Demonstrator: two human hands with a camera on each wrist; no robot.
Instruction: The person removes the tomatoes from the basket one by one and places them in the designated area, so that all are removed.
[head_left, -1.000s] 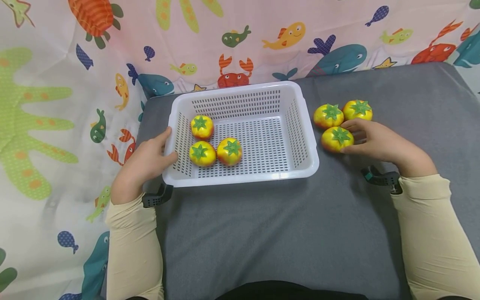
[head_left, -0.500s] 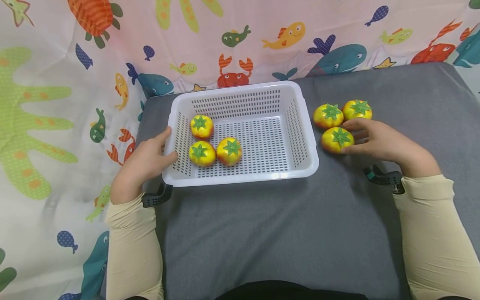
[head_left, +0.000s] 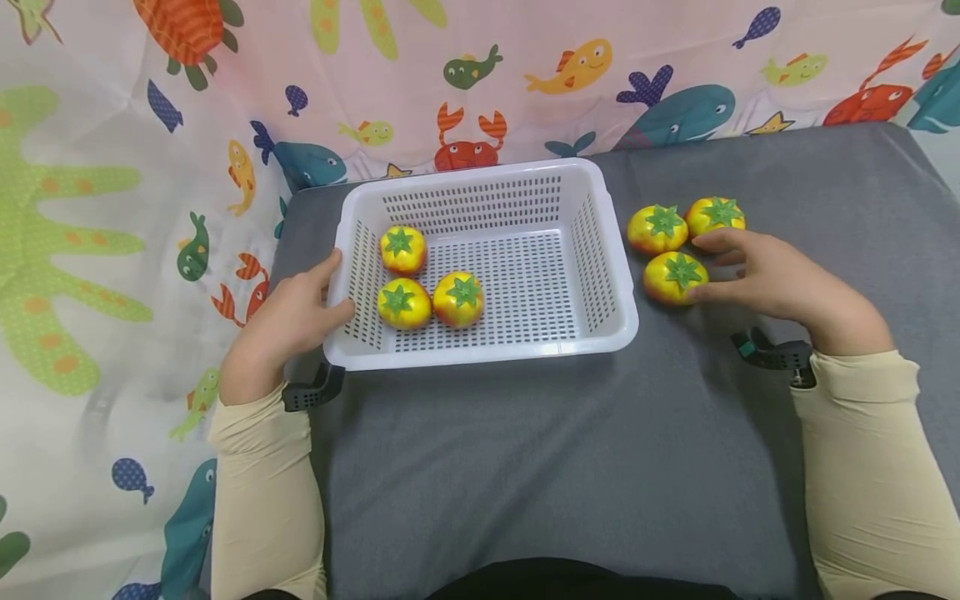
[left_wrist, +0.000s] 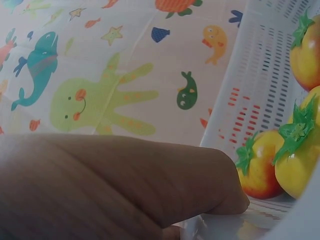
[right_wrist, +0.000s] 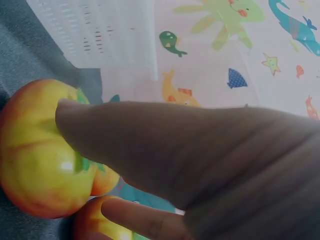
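Note:
My left hand (head_left: pixel 296 317) grips the left rim of a white perforated plastic basket (head_left: pixel 480 360), thumb over the rim and fingers along the outside. Inside the basket sit three yellow-red toy tomatoes with green star-shaped tops, one behind (head_left: pixel 403 250) and two in front, the right one (head_left: pixel 459 300) beside the left one (head_left: pixel 403 305). Right of the basket, three more lie clustered on the cloth. My right hand (head_left: pixel 772 279) is at the front tomato (head_left: pixel 675 278), thumb by its right side, fingers loosely bent near the back right tomato (head_left: pixel 715 218). The back left tomato (head_left: pixel 657 230) lies beyond.
A grey cloth (head_left: pixel 525 467) covers the table. A curtain (head_left: pixel 525 92) printed with sea animals hangs behind the basket and along the left side. Each wrist wears a black strap, the right strap (head_left: pixel 776 356) showing just above the cloth.
My right hand has drawn slightly to the right, its fingertips sliding back from the front tomato, which stays in place. The left hand and the basket have stayed put.

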